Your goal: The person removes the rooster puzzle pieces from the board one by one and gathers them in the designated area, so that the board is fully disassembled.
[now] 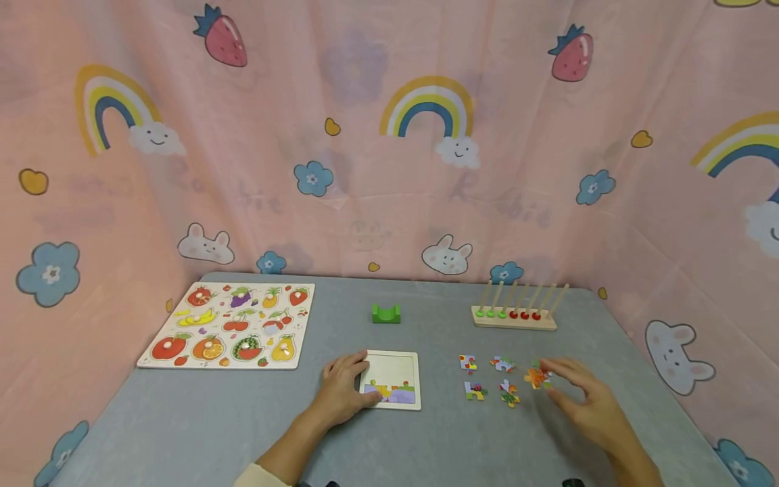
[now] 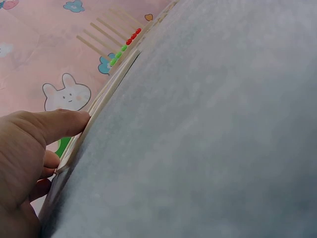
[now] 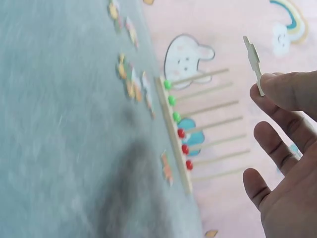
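My left hand (image 1: 343, 389) grips the left side of a small wooden puzzle tray (image 1: 418, 379), thumb on its near edge and fingers toward its far left corner. Purple and yellow puzzle pieces (image 1: 398, 393) lie along the tray's near side; the rest of its bed is bare wood. To the right, my right hand (image 1: 584, 399) pinches a thin jigsaw piece (image 3: 253, 59) between thumb and index finger, raised off the table. The other fingers are spread and loosely bent. Several colourful loose jigsaw pieces (image 1: 475, 390) lie between the tray and my right hand.
A fruit peg board (image 1: 307, 325) lies on the left of the grey table (image 1: 426, 446). A green curved block (image 1: 386, 314) sits behind the tray. At the back right stands a wooden rack (image 1: 514, 323) with upright pegs and green and red beads. Printed pink cloth hangs behind.
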The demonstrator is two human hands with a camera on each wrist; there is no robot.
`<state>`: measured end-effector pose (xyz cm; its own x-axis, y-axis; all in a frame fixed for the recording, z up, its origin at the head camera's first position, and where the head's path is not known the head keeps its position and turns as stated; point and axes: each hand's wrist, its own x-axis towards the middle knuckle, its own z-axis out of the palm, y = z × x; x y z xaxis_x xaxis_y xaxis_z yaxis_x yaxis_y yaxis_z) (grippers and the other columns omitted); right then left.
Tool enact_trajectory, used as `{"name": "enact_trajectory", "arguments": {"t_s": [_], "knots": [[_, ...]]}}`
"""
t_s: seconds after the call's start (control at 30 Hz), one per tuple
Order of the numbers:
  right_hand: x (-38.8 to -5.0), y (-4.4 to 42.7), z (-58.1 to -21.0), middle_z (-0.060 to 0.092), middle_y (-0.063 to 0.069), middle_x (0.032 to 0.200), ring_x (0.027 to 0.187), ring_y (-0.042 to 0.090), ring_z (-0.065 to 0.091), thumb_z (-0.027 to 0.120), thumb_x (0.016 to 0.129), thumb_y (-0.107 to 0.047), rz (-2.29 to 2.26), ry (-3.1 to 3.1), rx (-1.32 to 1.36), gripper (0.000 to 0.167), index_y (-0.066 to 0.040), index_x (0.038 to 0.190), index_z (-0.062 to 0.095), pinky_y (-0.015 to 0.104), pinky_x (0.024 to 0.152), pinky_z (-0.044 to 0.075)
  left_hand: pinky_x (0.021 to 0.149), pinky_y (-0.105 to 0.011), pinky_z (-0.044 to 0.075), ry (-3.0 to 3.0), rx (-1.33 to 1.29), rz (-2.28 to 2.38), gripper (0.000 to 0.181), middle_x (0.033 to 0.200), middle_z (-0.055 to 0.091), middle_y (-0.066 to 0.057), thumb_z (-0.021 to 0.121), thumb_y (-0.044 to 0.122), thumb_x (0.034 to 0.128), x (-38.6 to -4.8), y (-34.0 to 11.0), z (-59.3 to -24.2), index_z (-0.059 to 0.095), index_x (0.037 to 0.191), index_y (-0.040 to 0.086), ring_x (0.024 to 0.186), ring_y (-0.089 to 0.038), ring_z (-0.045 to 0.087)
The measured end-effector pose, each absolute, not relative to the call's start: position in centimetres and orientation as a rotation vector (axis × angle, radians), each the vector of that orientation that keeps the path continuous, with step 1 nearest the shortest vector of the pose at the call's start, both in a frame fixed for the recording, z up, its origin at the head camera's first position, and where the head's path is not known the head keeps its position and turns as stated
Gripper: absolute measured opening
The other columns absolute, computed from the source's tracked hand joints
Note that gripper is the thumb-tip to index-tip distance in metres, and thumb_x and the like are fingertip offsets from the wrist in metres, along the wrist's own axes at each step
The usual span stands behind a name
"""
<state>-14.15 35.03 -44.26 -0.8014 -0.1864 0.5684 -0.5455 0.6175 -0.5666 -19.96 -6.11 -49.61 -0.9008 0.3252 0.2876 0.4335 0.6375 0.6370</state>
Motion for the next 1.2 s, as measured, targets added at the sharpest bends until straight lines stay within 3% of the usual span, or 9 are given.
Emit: {"name": "enact_trajectory", "arguments": {"t_s": [0.13, 0.3, 0.57, 0.7, 0.77, 1.0, 1.1, 1.2], "knots": [[-14.0, 36.0, -44.8, 0.064, 0.006, 0.11, 0.106, -0.001, 0.047, 0.074, 0.076, 0.011, 0.986, -2.456, 0.479, 0.047, -0.002, 0.12, 0.066, 0.022, 0.08, 0.038, 0.099, -0.059, 0.021, -2.723, -0.631, -1.105, 0.061, 0.136, 0.052, -0.015, 0.084, 0.025, 0.0711, -20.0, -6.1, -49.6, 0.063, 0.118, -0.007, 0.125, -0.035, 0.043], [-14.1, 37.3, -45.7, 0.066, 0.006, 0.106, 0.095, 0.008, 0.053, 0.076, 0.079, 0.002, 0.934, -2.548, 0.369, 0.04, -0.002, 0.118, 0.067, 0.031, 0.07, 0.041, 0.1, -0.059, 0.021, -2.731, -0.633, -1.102, 0.061, 0.136, 0.052, -0.015, 0.084, 0.025, 0.0713, -20.0, -6.1, -49.6, 0.063, 0.119, -0.006, 0.126, -0.035, 0.043], [-14.4, 38.2, -47.3, 0.066, 0.01, 0.107, 0.094, 0.008, 0.056, 0.075, 0.078, 0.005, 0.935, -2.642, 0.259, 0.041, 0.001, 0.118, 0.067, 0.023, 0.072, 0.046, 0.099, -0.059, 0.021, -2.725, -0.639, -1.105, 0.061, 0.136, 0.052, -0.016, 0.084, 0.026, 0.0712, -20.0, -6.1, -49.5, 0.063, 0.118, -0.007, 0.125, -0.035, 0.043], [-14.6, 38.4, -48.0, 0.066, 0.012, 0.109, 0.098, 0.005, 0.056, 0.074, 0.077, 0.008, 0.988, -2.687, 0.237, 0.042, 0.002, 0.119, 0.066, 0.012, 0.078, 0.041, 0.1, -0.059, 0.021, -2.727, -0.631, -1.113, 0.06, 0.136, 0.052, -0.015, 0.083, 0.026, 0.0715, -20.0, -6.2, -49.5, 0.063, 0.119, -0.006, 0.126, -0.035, 0.043], [-14.7, 38.4, -48.2, 0.066, 0.011, 0.11, 0.1, 0.007, 0.057, 0.073, 0.078, 0.006, 0.97, -2.723, 0.2, 0.043, 0.001, 0.12, 0.065, 0.012, 0.08, 0.04, 0.099, -0.059, 0.021, -2.724, -0.635, -1.108, 0.06, 0.136, 0.052, -0.016, 0.083, 0.026, 0.0716, -19.9, -6.2, -49.5, 0.064, 0.118, -0.006, 0.125, -0.036, 0.043], [-14.8, 38.3, -48.5, 0.064, 0.02, 0.115, 0.108, 0.04, 0.054, 0.071, 0.077, 0.008, 0.899, -2.773, 0.168, 0.045, 0.007, 0.121, 0.062, 0.048, 0.088, 0.039, 0.099, -0.059, 0.021, -2.72, -0.634, -1.104, 0.06, 0.135, 0.052, -0.016, 0.084, 0.026, 0.0711, -20.0, -6.2, -49.5, 0.063, 0.118, -0.006, 0.125, -0.035, 0.043], [-14.7, 38.3, -48.2, 0.061, 0.024, 0.118, 0.109, 0.043, 0.054, 0.069, 0.079, 0.007, 0.925, -2.787, 0.146, 0.045, 0.01, 0.123, 0.058, 0.049, 0.089, 0.041, 0.098, -0.059, 0.022, -2.721, -0.635, -1.092, 0.06, 0.135, 0.053, -0.016, 0.084, 0.026, 0.0708, -20.0, -6.2, -49.6, 0.064, 0.118, -0.006, 0.125, -0.035, 0.044], [-14.6, 38.2, -47.6, 0.06, 0.024, 0.12, 0.106, 0.041, 0.056, 0.07, 0.081, 0.005, 0.916, -2.775, 0.118, 0.046, 0.008, 0.125, 0.058, 0.044, 0.08, 0.047, 0.098, -0.06, 0.022, -2.716, -0.638, -1.095, 0.06, 0.134, 0.053, -0.016, 0.084, 0.026, 0.0706, -19.9, -6.1, -49.5, 0.064, 0.117, -0.006, 0.124, -0.035, 0.044]]}}
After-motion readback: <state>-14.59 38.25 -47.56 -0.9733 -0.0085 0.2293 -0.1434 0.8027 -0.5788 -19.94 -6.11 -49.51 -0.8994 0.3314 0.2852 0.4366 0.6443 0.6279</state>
